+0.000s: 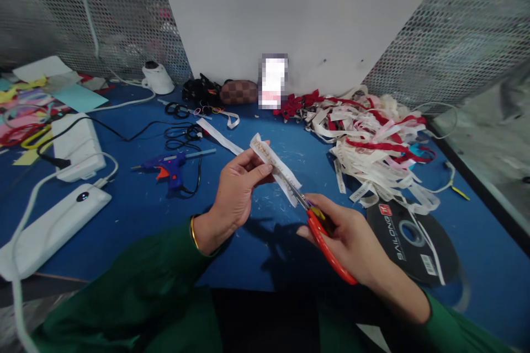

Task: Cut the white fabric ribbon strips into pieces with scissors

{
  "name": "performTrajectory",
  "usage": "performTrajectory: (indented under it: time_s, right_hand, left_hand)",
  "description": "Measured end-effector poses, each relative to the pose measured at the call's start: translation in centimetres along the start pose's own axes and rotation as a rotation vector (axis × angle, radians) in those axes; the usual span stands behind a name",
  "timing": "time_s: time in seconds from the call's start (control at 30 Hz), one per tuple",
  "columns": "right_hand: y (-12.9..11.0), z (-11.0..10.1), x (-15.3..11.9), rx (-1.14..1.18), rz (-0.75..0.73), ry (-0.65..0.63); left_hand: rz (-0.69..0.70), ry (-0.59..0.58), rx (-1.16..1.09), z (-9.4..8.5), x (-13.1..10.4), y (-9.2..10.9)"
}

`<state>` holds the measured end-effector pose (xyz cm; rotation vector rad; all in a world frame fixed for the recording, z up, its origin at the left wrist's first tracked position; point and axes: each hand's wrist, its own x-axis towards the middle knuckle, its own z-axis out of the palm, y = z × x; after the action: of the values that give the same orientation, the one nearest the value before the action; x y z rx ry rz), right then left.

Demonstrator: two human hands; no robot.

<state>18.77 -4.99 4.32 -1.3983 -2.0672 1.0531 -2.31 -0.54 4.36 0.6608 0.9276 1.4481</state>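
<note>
Glue gun (169,168) on worktop (144,226), left of left hand (234,196). Left hand: thumb and fingers pinched shut on ribbon (284,175), touching it, so the nearer hand. Ribbon runs off up-right of left palm, long axis slanting down-right toward right hand. Scissors (329,251) at its lower end, blades roughly along that axis; blade gap unclear. Right hand (356,240) curled round handles, right of ribbon, near pile (372,149).
</note>
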Motion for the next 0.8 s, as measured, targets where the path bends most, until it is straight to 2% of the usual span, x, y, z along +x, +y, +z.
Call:
performTrajectory:
  time_s: [0.27, 0.5, 0.8]
  right_hand:
    - [0.01, -0.07, 0.14, 0.007, -0.034, -0.005]
    - [-0.43, -0.02, 0.23, -0.048, 0.032, -0.007]
    - [-0.69, -0.07, 0.3, -0.059, 0.035, -0.006]
  left_hand:
    - [-0.01, -0.014, 0.021, -0.05, 0.12, 0.18]
    - [-0.021, -0.034, 0.062, 0.0, -0.16, 0.09]
    - [-0.023, -0.032, 0.061, 0.21, -0.55, -0.19]
